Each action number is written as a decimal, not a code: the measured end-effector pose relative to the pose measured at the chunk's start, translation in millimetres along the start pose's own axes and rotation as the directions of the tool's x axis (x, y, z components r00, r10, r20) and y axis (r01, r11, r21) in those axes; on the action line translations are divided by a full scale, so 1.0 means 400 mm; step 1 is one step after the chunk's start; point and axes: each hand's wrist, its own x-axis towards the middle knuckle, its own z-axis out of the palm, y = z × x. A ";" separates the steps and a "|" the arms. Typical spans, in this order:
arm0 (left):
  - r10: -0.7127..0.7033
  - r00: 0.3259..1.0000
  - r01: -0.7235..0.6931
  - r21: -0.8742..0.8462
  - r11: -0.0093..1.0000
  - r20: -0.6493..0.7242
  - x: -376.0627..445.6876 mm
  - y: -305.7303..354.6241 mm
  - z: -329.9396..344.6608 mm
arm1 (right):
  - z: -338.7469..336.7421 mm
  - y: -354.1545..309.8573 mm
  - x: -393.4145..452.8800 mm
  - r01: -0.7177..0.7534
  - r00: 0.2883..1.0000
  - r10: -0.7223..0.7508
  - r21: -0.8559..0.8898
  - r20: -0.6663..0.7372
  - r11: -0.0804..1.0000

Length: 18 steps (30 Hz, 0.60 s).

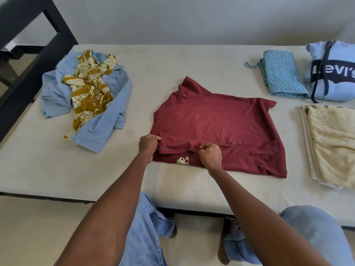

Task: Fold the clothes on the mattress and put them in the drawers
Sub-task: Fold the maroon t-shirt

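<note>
A maroon T-shirt (pixel 217 123) lies spread on the pale mattress (pixel 149 73), its near edge folded over so a small light print shows underneath. My left hand (pixel 148 144) pinches the folded sleeve at the shirt's near left corner. My right hand (pixel 210 155) grips the same folded edge further right. An unfolded heap of a light blue shirt (pixel 55 91) and a mustard patterned cloth (pixel 90 89) lies at the left.
Folded items sit at the right: a teal zigzag cloth (pixel 282 75), a light blue hoodie (pixel 334 73) with a dark logo, and a cream patterned cloth (pixel 334 143). A black frame (pixel 38 50) stands at the mattress's left end. My knees are by the near edge.
</note>
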 end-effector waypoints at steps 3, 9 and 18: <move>0.005 1.000 -0.004 0.026 1.000 -0.028 -0.010 0.002 0.007 | -0.007 -0.006 -0.018 0.115 0.989 -0.122 -0.085 -0.088 0.990; 0.202 0.979 -0.191 0.290 0.938 -0.008 -0.012 0.028 0.028 | 0.004 -0.009 -0.022 0.159 0.976 -0.127 -0.185 0.175 0.970; 0.620 0.784 -0.518 0.592 0.617 0.039 -0.004 -0.026 0.034 | 0.013 0.014 -0.001 0.361 0.914 -0.404 -0.370 -0.043 0.856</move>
